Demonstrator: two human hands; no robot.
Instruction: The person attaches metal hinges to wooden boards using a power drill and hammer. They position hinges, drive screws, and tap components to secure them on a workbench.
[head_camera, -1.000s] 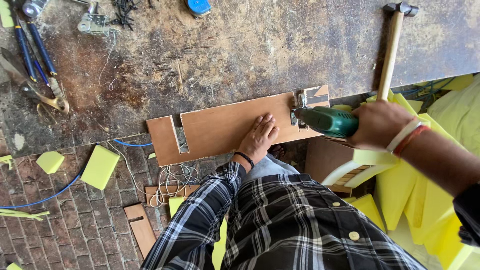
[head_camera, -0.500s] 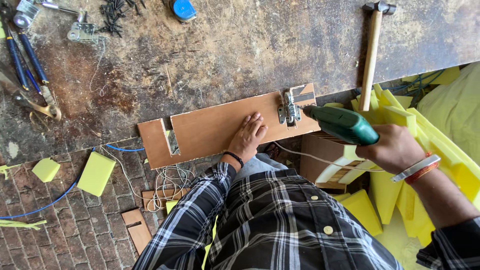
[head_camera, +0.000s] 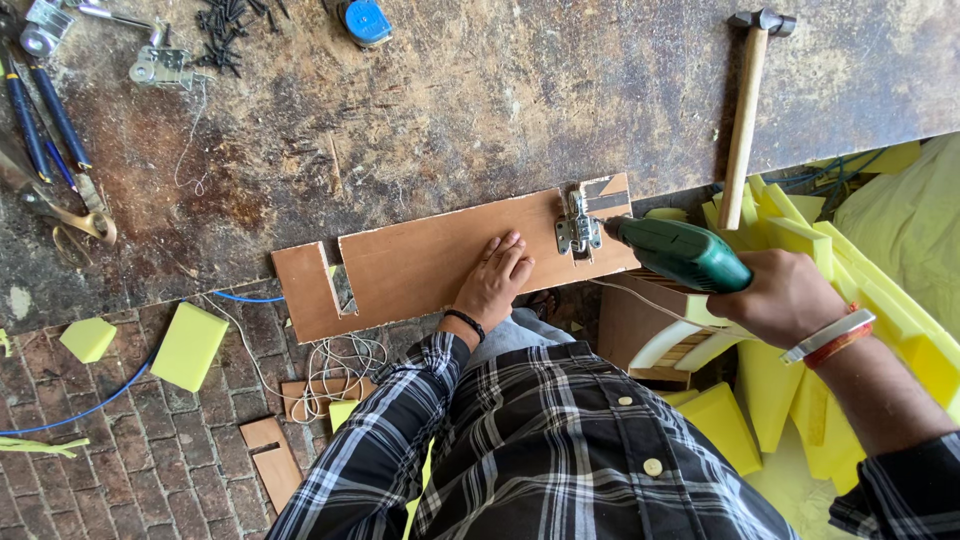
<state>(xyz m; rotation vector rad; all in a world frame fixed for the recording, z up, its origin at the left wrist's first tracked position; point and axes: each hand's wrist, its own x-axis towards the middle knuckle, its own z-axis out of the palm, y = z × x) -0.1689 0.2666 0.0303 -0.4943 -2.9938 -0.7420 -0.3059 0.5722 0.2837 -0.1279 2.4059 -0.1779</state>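
Green drill (head_camera: 680, 252) gripped by right hand (head_camera: 785, 298) — bit hidden at hinge (head_camera: 578, 228), left hand (head_camera: 495, 280) flat on board (head_camera: 430, 265)

The right hand (head_camera: 785, 297) drew the drill (head_camera: 680, 252) back off the hinge (head_camera: 578, 228), then brought it close again.
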